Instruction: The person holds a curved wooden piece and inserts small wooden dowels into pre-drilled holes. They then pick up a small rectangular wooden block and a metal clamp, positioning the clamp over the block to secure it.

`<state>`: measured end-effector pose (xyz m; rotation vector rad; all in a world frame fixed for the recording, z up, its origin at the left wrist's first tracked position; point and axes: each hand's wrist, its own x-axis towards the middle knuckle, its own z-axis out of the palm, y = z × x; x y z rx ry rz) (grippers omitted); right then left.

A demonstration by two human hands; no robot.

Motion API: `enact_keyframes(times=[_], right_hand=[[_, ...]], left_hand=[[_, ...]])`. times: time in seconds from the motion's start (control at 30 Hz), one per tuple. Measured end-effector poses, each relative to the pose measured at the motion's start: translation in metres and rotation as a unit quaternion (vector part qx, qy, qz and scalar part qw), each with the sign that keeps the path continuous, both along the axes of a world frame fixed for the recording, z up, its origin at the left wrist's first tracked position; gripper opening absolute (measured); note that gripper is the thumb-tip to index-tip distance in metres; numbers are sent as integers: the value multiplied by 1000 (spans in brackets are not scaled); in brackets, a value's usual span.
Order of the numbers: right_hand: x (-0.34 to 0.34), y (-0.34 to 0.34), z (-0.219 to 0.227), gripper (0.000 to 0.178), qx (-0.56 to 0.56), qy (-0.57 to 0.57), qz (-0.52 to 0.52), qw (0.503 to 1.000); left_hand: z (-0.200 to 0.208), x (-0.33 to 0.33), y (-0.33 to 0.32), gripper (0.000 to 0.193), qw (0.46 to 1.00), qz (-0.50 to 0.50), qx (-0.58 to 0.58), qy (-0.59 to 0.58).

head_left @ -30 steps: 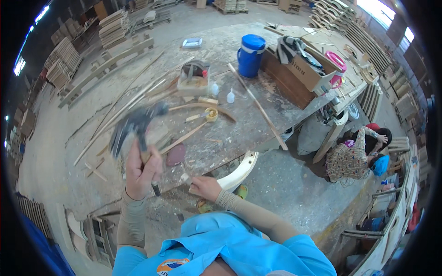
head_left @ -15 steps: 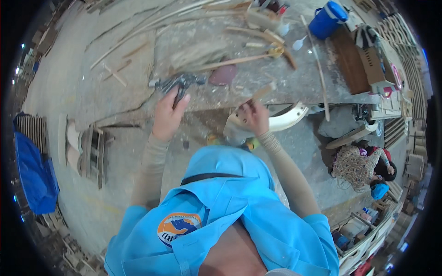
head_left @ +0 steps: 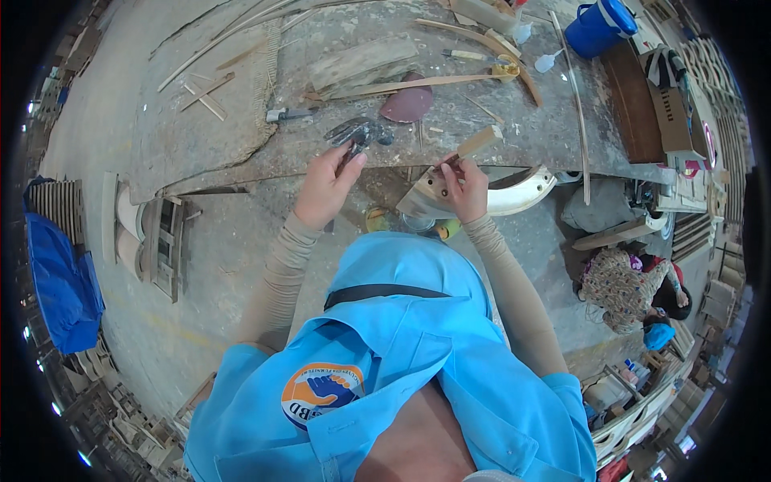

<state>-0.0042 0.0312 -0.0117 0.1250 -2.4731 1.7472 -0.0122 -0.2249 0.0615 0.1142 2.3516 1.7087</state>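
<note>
At the near edge of the dusty worktop (head_left: 241, 153), the left hand (head_left: 325, 189) has its grip wrapped shut on the handle of a hammer (head_left: 357, 132), whose blurred head lies just beyond the fingers, low over the surface. To the right of that grip, the right hand (head_left: 464, 186) pinches a curved white wooden part (head_left: 514, 193) at its flat cut end, thumb and fingers clamped on it where small dark spots show; whether a nail or peg sits there is too small to tell. Judging by this, the fastening at that end looks under way, not finished, and the hammer is not on the piece.

Just past the right grip stand a short wood block (head_left: 479, 140) and a reddish sanding disc (head_left: 409, 104). Farther right lie 1 long thin strip (head_left: 577, 112) and a blue bucket (head_left: 598, 26). Loose sticks crowd the surface beyond both grips, leaving little room to swing. Well off to the right, another person (head_left: 622, 277) crouches on the floor.
</note>
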Motion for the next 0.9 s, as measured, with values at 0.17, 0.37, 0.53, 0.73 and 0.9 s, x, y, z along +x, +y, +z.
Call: enact_keyframes(times=[0.17, 0.37, 0.53, 0.73, 0.9], right_hand=[[0, 3, -7, 11, 46, 8, -1, 999], [0, 2, -8, 14, 12, 11, 1, 1000], [-1, 4, -17, 16, 42, 19, -1, 999], [-1, 3, -15, 16, 27, 15, -5, 1000], [-1, 3, -15, 16, 15, 14, 7, 1000]], left_hand=[[-4, 2, 7, 35, 1000, -5, -21, 9], [1, 5, 18, 34, 999, -27, -39, 4], [-9, 7, 23, 30, 999, -25, -33, -2], [-7, 9, 26, 28, 999, -32, -37, -15], [-10, 13, 27, 24, 1000, -10, -13, -19]])
